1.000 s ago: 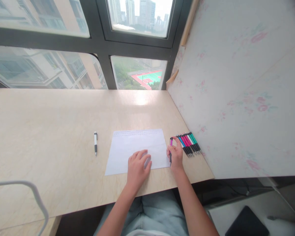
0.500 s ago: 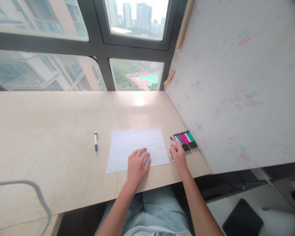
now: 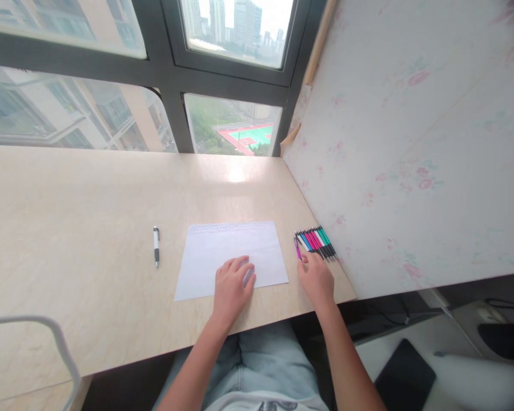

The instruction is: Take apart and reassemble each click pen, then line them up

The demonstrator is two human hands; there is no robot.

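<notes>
My left hand [image 3: 232, 286] lies flat, fingers apart, on the near edge of a white sheet of paper [image 3: 230, 251] with faint writing along its far edge. My right hand [image 3: 317, 278] rests on the desk just right of the sheet, fingers loosely curled. Its fingertips touch the near end of a purple pen [image 3: 297, 247], which lies at the left of a row of several pens [image 3: 316, 241] in blue, pink and green. I cannot tell whether the fingers grip that pen. A white and black pen [image 3: 156, 245] lies alone left of the paper.
The beige desk [image 3: 85, 228] runs to a dark-framed window [image 3: 171, 80] at the back. A flowered wall panel [image 3: 389, 154] closes the right side, just beyond the pen row. A white curved tube [image 3: 60, 342] stands at the near left. A dark object [image 3: 406, 374] lies on the floor, right.
My right hand carried the purple pen right and laid it beside the pen row; the hand now sits lower over the pen's near end. The left hand stayed on the paper.
</notes>
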